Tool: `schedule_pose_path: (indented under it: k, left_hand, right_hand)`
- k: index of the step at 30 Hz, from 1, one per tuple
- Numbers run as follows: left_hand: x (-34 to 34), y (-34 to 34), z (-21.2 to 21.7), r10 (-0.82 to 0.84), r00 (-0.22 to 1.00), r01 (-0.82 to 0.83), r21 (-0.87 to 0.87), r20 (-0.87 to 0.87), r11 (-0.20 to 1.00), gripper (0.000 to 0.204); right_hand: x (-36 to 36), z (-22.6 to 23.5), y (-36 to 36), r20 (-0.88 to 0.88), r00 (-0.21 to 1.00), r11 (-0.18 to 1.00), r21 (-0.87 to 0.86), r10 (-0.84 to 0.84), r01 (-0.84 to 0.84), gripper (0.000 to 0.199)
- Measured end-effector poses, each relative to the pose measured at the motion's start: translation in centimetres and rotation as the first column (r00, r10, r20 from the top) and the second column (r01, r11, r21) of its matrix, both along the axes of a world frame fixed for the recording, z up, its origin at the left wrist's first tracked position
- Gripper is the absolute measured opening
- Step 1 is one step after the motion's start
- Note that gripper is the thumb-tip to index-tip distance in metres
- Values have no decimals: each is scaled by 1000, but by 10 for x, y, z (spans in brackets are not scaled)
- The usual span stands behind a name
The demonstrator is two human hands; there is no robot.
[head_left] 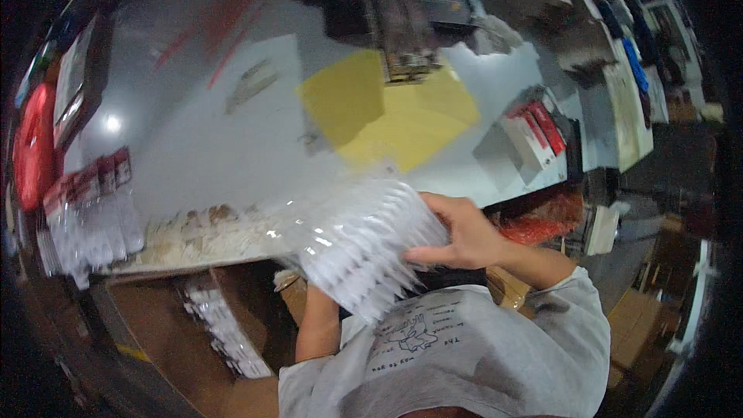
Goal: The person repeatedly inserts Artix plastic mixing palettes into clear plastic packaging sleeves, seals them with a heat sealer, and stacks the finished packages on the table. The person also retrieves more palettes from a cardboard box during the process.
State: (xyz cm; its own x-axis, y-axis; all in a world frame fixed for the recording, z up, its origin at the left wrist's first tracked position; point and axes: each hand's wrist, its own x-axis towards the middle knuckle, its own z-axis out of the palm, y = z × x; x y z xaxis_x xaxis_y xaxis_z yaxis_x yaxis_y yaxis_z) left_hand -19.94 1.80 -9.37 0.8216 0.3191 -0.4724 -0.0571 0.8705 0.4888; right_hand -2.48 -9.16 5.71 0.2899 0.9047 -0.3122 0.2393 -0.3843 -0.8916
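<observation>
In front of my chest is a stack of clear plastic packs with white contents (364, 244), fanned out and blurred by motion. My right hand (462, 234) grips its right edge, thumb on the near side and fingers on the far side. My left forearm (319, 323) rises beneath the stack, which hides the left hand and its fingers. At the left end of the table lie more clear packs with red tops (93, 205). An open cardboard box (155, 325) below the table edge contains a row of similar white packs (226, 331).
A yellow sheet (348, 108) lies on the grey table (182, 101), with a dark bundle (401, 31) across its far edge. Red and white boxes (535, 133) stand at the right. A red bag (35, 147) sits far left. Red plastic wrap (542, 215) is below the right edge.
</observation>
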Motion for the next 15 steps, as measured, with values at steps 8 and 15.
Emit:
schedule_pose_path:
  k: [8, 15]
  left_hand:
    - [32, -14, 20, -3, 994, 21, 159, -113, 987, 89]
    - [32, -48, 44, -16, 961, 122, 370, -277, 921, 88]
  right_hand:
    - [2, -11, -7, 348, 914, 976, 141, -206, 167, 59]
    - [17, -4, -41, 463, 823, 942, 217, -330, 255, 62]
